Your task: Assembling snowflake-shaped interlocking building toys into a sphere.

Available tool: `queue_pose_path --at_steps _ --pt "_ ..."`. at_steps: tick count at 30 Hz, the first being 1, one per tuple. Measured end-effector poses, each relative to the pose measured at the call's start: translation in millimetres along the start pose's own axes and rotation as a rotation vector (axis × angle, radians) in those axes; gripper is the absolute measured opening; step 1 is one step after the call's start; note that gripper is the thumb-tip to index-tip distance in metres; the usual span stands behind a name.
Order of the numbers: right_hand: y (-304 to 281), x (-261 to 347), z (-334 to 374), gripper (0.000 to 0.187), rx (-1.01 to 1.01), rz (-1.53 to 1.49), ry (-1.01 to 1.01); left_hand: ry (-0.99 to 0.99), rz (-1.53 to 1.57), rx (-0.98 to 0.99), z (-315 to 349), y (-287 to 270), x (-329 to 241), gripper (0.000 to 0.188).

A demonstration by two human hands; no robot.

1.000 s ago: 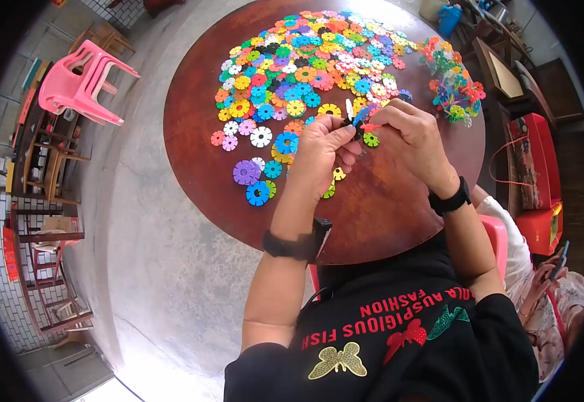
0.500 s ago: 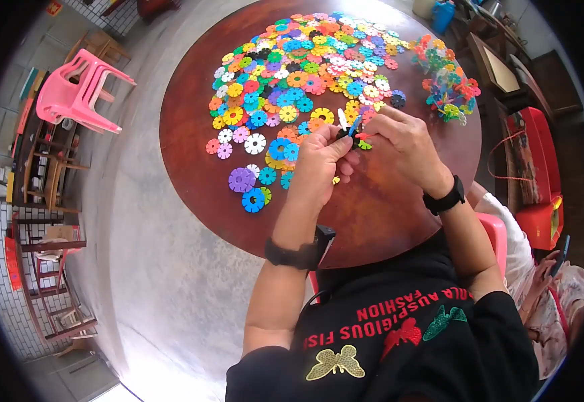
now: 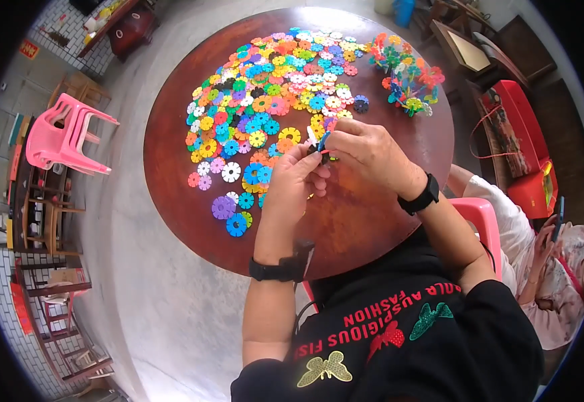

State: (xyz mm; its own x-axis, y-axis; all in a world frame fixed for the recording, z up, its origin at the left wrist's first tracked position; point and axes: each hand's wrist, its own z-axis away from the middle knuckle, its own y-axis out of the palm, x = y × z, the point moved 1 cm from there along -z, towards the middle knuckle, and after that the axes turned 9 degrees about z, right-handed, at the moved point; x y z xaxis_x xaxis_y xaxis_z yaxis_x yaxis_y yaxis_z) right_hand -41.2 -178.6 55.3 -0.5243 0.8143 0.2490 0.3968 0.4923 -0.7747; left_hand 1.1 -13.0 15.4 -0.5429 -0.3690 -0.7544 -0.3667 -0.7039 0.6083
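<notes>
Both of my hands meet above the near side of a round brown table [image 3: 165,154]. Between thumb and fingers, my left hand [image 3: 290,184] grips a small cluster of interlocking flower discs [image 3: 311,136], with black, white and red pieces showing. My right hand [image 3: 376,155] is closed on a blue flower disc [image 3: 324,139] at the cluster's upper side; its fingers partly cover the disc. Whether the blue disc is slotted into the cluster I cannot tell. Loose notched discs in many colours [image 3: 262,104] spread over the table beyond and left of my hands.
A built-up cluster of joined discs [image 3: 409,84] stands at the table's far right. Pink stacked chairs [image 3: 71,137] are on the floor at left. A seated person [image 3: 553,268] holds a phone at my right, near a red box [image 3: 516,127].
The whole view has shifted, so the table appears farther left. My right fingers have come in closer around the blue disc. My left hand still holds the cluster.
</notes>
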Motion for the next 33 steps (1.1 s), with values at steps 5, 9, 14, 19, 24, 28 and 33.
queue_pose_path --at_steps 5,9,14,19,24,28,33 --pt "1 10 3 0.016 -0.028 0.054 0.046 0.016 -0.055 -0.042 2 0 -1 0.013" --pt "4 10 5 0.016 -0.035 0.094 0.088 0.039 -0.047 -0.032 1 -2 1 0.014" --pt "3 12 6 0.014 -0.062 0.073 0.116 0.076 -0.057 -0.059 3 0 0 0.027" --pt "-1 15 5 0.014 -0.087 -0.021 0.117 0.108 -0.037 -0.120 5 2 -5 0.037" --pt "-2 16 2 0.017 -0.022 -0.031 0.086 0.038 0.044 -0.043 3 2 -6 0.041" --pt "-2 3 1 0.017 -0.036 -0.105 0.137 0.061 0.000 0.004 -2 -5 -1 0.030" --pt "-3 -28 1 0.013 0.079 0.012 0.259 0.212 0.122 -0.143 -7 -22 -7 0.018"
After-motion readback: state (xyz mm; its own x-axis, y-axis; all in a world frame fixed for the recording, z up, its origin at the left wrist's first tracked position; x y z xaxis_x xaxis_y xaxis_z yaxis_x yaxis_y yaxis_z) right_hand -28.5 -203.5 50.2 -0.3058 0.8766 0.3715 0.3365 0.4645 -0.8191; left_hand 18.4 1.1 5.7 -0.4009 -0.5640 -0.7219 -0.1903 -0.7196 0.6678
